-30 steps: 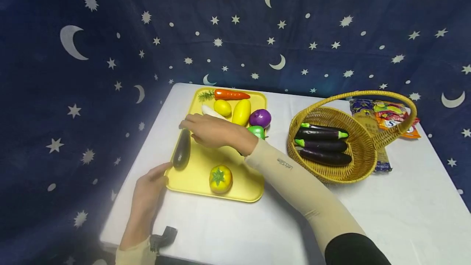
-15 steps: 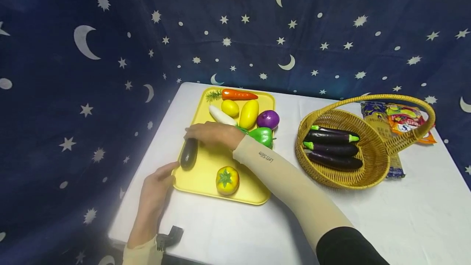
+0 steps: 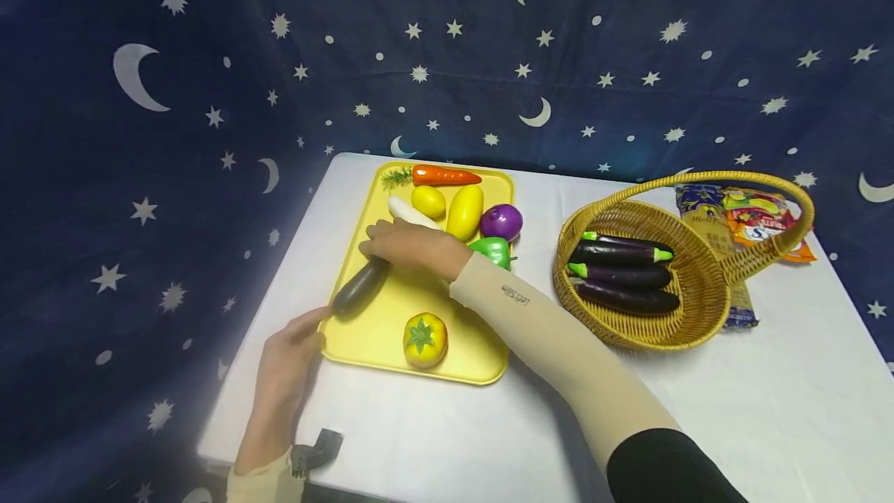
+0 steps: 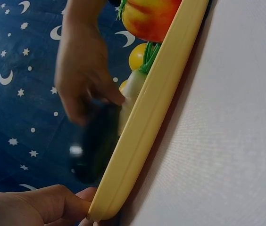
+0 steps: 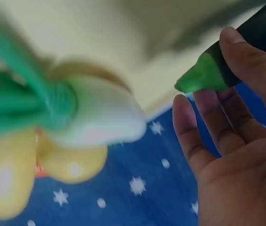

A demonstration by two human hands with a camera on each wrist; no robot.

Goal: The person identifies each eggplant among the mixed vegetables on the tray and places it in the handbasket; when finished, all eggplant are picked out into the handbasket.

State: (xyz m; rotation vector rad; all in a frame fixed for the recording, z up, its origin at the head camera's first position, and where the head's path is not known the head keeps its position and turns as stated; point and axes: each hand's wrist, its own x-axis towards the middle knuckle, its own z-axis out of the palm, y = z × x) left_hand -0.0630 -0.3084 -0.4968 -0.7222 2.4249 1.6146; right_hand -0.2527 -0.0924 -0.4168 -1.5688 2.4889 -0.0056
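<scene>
My right hand [image 3: 412, 243] holds a dark eggplant [image 3: 361, 286] near its green stem end, above the left side of the yellow tray [image 3: 398, 340]. In the right wrist view the thumb presses on the eggplant [image 5: 253, 35] and the fingers curl beneath it. At the tray's near left corner my left hand [image 3: 282, 359] pinches the rim, as the left wrist view also shows, with the tray edge [image 4: 145, 132] between thumb and fingers. A yellow persimmon-like fruit [image 3: 425, 340] lies near the tray's front.
On the tray are a carrot [image 3: 445, 175], a lemon [image 3: 428, 201], a yellow mango-like fruit [image 3: 465, 212], a white radish [image 3: 412, 213], a purple onion [image 3: 501, 222] and a green pepper [image 3: 493, 249]. A wicker basket [image 3: 698, 309] with several eggplants stands right, before snack bags [image 3: 764, 220].
The right hand has taken hold of the eggplant's far end and swung it to the right, so the eggplant now lies slanted. The left hand stays at the tray corner.
</scene>
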